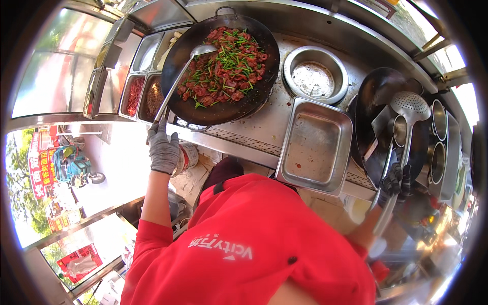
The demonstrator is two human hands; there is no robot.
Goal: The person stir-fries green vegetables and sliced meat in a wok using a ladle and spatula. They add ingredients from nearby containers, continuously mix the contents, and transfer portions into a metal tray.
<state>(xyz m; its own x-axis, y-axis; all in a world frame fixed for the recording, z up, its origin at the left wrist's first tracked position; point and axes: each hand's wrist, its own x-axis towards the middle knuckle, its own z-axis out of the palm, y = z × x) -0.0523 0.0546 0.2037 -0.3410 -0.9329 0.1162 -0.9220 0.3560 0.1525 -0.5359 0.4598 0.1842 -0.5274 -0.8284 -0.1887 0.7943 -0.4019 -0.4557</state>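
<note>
My left hand (165, 152), in a grey glove, is closed round the end of a long ladle handle. The bowl of this ladle (203, 50) rests on sliced red meat with green stalks (229, 66) in a large dark wok (178, 104). At the right, my right hand (395, 182), in a darker glove, closes round the handle of a perforated skimmer (409, 105). The skimmer leans over a second dark wok (373, 91). Beside it lie a smaller ladle (400, 131) and a flat spatula (381, 121), whose handles run close to my right hand.
Between the woks stand a round metal basin (340, 76) and a rectangular metal pan (317, 147). Metal trays with red and brown ingredients (134, 96) sit left of the meat wok. Several metal cups (438, 119) line the far right. A white bucket (188, 157) is below the counter edge.
</note>
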